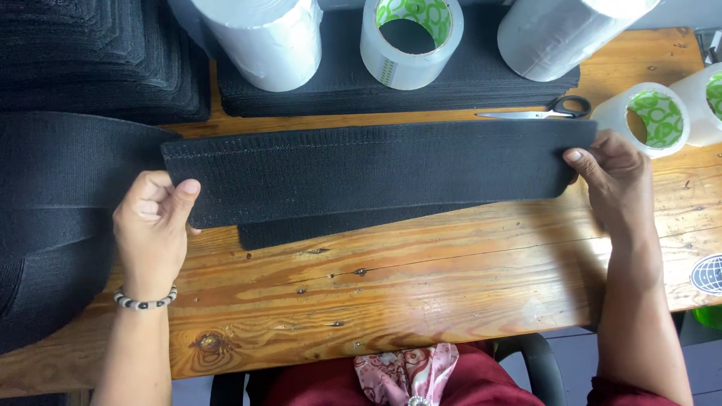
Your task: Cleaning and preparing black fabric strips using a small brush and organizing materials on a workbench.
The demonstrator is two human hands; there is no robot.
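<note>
We are sitting at a big wooden worktop (451,286). A wide black roll of cloth (53,218) is lying on its left side, and flat black stacks (98,60) are piling up at the back. Big white rolls (263,37) and a clear roll of tape (410,41) are standing on the back stack.

We are holding a long black strip (376,169) of ribbed cloth, stretched flat just above the worktop, in the middle. Another black strip (331,225) is peeking out from under it.

Our left hand (154,229) is closing around the left end, thumb on top, fingers curled under. Our right hand (617,177) is pinching the right end, thumb on top.

Scissors (541,111) are lying just behind the strip on the right. Two more tape rolls (654,116) are standing next to our right hand.

What could go wrong? We think the strip could slip out of one hand and flop down crooked, because we are only holding the ends. Our right hand could also bump the tape rolls or the scissors, since they are so close.
</note>
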